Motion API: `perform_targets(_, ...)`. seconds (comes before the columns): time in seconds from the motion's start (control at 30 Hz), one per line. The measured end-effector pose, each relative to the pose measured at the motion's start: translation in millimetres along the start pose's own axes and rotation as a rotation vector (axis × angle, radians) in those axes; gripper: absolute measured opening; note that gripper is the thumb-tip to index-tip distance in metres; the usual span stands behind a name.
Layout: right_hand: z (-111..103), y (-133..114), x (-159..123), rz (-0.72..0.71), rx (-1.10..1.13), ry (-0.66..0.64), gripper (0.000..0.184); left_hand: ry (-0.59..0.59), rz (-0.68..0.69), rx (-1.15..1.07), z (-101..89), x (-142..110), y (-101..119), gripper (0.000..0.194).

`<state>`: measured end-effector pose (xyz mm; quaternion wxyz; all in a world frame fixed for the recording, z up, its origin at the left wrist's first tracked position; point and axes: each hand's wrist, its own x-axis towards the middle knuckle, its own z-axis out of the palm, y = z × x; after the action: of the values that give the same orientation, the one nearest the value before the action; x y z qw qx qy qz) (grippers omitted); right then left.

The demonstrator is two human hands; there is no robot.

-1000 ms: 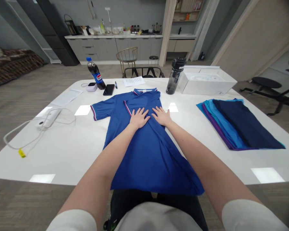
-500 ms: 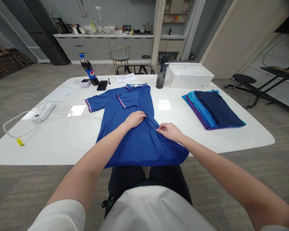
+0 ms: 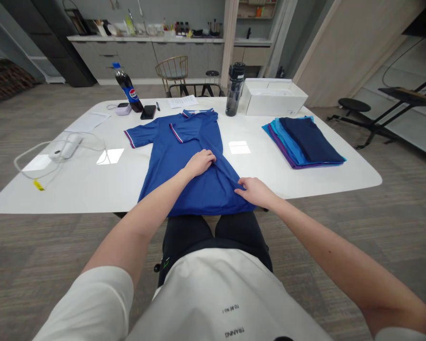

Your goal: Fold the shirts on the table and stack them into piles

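Pressing the royal-blue polo shirt (image 3: 170, 151) near its middle with the left hand (image 3: 199, 162), fingers bunched close, cannot tell whether pinching; pinching the side edge (image 3: 233, 175) at four o'clock with the right hand (image 3: 257, 191). Best draw evenly toward the hem (image 3: 206, 210) at six, easing creases from thin, smooth fabric. Striped collar (image 3: 187, 113) at twelve, angled sleeve (image 3: 142, 134) at ten, on glossy white table (image 3: 110, 189).

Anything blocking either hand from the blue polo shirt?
Nothing visible. The left hand rests on the polo shirt, and the right hand is at its side edge.
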<state>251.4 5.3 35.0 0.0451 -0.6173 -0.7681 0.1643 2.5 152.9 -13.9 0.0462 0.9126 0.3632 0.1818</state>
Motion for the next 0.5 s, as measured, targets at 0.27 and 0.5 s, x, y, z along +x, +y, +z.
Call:
perform_targets(0.27, -11, -82, -17, -0.173, 0.388, 0.003, 0.040, 0.132, -0.096, -0.125, -28.6, -25, 0, 0.031)
perform_targets(0.5, 25, -79, 3, -0.190, 0.396, -0.063, 0.009, -0.113, 0.128, 0.053, -41.6, -81, 33, 0.025)
